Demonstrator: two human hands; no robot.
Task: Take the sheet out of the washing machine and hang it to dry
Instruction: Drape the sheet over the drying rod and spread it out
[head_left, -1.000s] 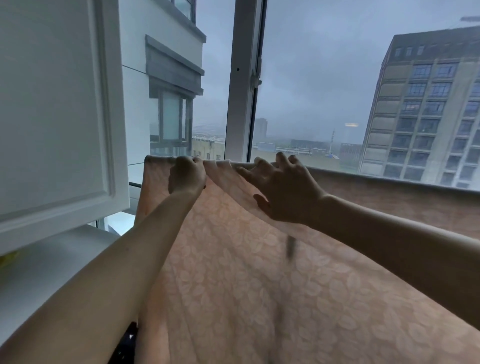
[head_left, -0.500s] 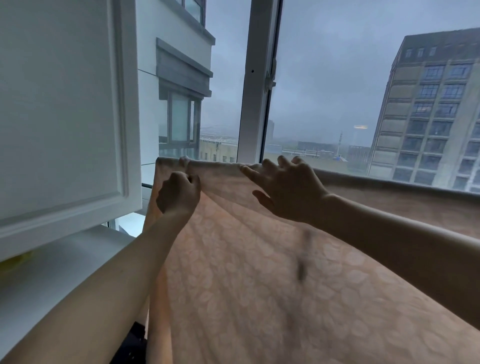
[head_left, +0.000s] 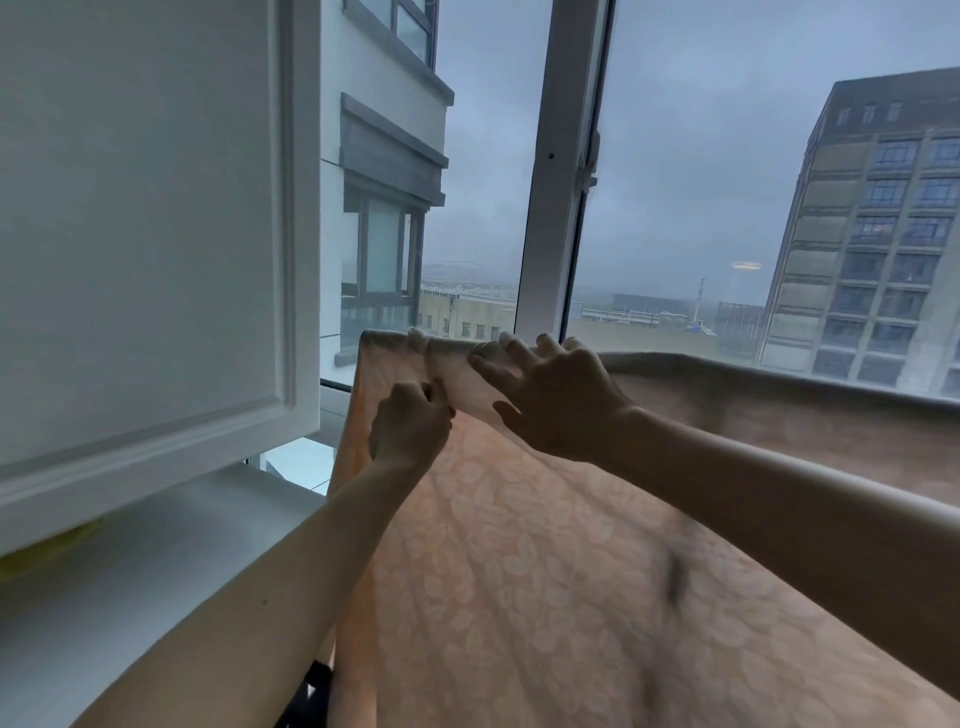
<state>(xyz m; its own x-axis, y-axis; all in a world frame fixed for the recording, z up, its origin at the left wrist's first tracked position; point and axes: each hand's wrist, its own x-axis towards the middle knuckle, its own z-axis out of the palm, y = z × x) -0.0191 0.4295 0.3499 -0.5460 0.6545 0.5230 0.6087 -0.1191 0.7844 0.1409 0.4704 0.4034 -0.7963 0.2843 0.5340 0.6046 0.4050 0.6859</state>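
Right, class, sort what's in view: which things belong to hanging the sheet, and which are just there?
Job: peach leaf-patterned fabric sheet; left hand, pinching it; right hand, fingers spread on its top edge.
Just there: white panelled cabinet door; white window frame; grey tower block outside.

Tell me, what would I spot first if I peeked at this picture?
A big peach sheet with a leaf pattern fills the lower middle, hung before the window. Near its top edge the left hand grips a fold and the right hand lies spread beside it. Outside, a tall building stands at the right under grey sky.
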